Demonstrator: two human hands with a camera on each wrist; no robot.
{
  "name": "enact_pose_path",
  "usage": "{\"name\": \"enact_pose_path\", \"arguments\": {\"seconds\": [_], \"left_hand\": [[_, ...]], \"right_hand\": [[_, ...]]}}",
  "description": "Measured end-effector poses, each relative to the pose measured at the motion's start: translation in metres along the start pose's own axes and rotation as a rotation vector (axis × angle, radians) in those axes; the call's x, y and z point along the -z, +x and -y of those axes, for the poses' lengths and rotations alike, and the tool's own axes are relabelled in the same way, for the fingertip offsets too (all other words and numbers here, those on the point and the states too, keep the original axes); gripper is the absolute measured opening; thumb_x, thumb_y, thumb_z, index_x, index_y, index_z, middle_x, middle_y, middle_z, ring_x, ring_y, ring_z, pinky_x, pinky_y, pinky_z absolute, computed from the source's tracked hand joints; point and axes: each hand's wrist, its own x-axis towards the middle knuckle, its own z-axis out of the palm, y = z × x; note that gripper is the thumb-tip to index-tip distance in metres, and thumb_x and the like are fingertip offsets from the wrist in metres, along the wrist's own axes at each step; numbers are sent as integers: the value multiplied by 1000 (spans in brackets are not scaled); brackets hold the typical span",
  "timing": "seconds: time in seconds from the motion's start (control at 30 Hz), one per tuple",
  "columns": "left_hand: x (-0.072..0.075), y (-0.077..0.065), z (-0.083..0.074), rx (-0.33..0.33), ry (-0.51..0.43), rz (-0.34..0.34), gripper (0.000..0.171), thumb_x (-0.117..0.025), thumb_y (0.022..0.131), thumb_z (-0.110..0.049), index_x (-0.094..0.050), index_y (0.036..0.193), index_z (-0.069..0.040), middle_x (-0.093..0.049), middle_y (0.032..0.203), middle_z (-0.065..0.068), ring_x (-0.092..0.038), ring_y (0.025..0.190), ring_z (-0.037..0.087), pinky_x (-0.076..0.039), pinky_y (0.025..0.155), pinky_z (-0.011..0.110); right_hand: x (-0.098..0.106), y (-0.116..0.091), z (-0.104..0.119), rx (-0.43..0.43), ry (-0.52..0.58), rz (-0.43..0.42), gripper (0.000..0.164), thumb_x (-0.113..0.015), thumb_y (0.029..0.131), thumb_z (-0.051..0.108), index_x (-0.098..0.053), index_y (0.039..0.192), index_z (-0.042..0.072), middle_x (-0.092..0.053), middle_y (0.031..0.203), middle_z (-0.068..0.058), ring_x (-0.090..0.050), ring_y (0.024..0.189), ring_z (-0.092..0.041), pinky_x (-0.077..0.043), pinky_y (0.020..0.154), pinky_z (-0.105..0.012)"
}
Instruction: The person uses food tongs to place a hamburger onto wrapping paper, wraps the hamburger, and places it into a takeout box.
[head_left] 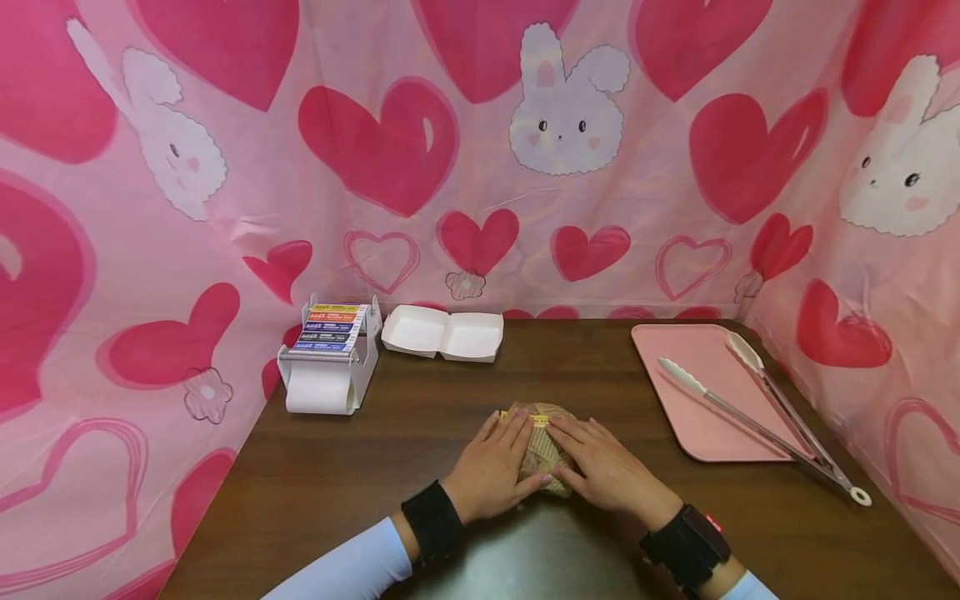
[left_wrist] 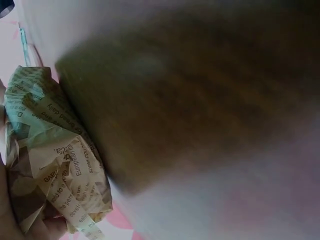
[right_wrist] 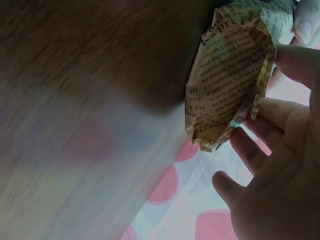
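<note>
A rounded bundle wrapped in brown newsprint-patterned paper (head_left: 546, 454) sits on the table in front of me, a yellow strip (head_left: 538, 420) across its top. My left hand (head_left: 487, 467) lies on its left side, fingers extended over the top near the strip. From the other side, my right hand (head_left: 611, 471) touches it with fingers mostly straight and the thumb towards the near edge. Crumpled, folded paper (left_wrist: 65, 165) shows in the left wrist view. In the right wrist view, fingertips of the right hand (right_wrist: 280, 150) rest along the wrapper's edge (right_wrist: 230, 75). Whatever is inside stays hidden.
A white dispenser (head_left: 363, 367) holding a paper roll and colourful labels stands at the back left. Beside it lies an unfolded white box (head_left: 472, 337). Metal tongs (head_left: 765, 433) lie across a pink tray (head_left: 690, 429) on the right. Heart-patterned cloth (head_left: 480, 183) surrounds the table.
</note>
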Motion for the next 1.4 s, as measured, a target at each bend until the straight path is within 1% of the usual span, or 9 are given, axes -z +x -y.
{"name": "enact_pose_path", "arguments": {"seconds": [0.1, 0.3, 0.5, 0.77, 0.87, 1.13, 1.23, 1.4], "left_hand": [[-1, 0, 0, 14, 7, -6, 89, -20, 101, -71, -26, 159, -3, -23, 166, 14, -17, 155, 27, -16, 124, 46], [-1, -1, -2, 40, 6, 1, 92, -19, 100, -72, -27, 159, -1, -23, 166, 17, -18, 155, 29, -16, 124, 46], [1, -1, -2, 68, 5, 20, 94, -19, 99, -75, -26, 159, -3, -23, 166, 15, -19, 154, 33, -16, 124, 47], [1, -3, 0, 85, -39, 25, 95, -20, 97, -76, -26, 160, -5, -21, 166, 18, -22, 154, 28, -17, 123, 51], [1, -3, 2, 92, -62, 40, 96, -20, 96, -78, -25, 160, -7, -21, 166, 17, -22, 154, 26, -16, 123, 51], [1, -3, 8, 82, -108, 71, 97, -21, 96, -78, -21, 161, -6, -18, 167, 14, -20, 154, 23, -15, 124, 50], [3, -3, 10, 69, -127, 71, 97, -24, 96, -78, -23, 161, -6, -18, 168, 14, -20, 154, 24, -16, 124, 49], [5, -3, 13, 57, -151, 52, 94, -28, 98, -75, -25, 160, -4, -23, 166, 13, -24, 153, 22, -17, 123, 48]], "right_hand": [[-1, 0, 0, 5, -4, -14, 60, -73, 93, 27, -54, 144, 0, -52, 149, -17, -52, 134, -38, -38, 107, -63], [-3, 0, -2, -12, -14, 13, 61, -71, 95, 30, -52, 146, 3, -50, 151, -15, -49, 137, -35, -36, 110, -61], [-5, 0, -2, -18, -15, 25, 62, -70, 95, 31, -52, 147, 4, -49, 152, -14, -48, 138, -35, -35, 111, -61], [-4, 1, -1, -23, -9, 27, 62, -70, 96, 32, -51, 147, 3, -49, 152, -14, -48, 138, -35, -35, 111, -61], [-3, 1, 0, -26, -6, 29, 62, -69, 96, 32, -51, 147, 3, -49, 152, -14, -48, 138, -35, -35, 111, -61], [-3, 1, 2, -36, -10, 39, 62, -68, 97, 33, -50, 148, 3, -48, 153, -14, -47, 139, -34, -35, 112, -60], [-2, 1, 2, -39, -6, 40, 62, -68, 97, 33, -50, 148, 3, -47, 154, -15, -46, 139, -35, -35, 112, -60], [-1, 0, 2, -32, 3, 33, 61, -68, 97, 32, -51, 147, 2, -48, 153, -16, -47, 138, -36, -36, 110, -60]]}}
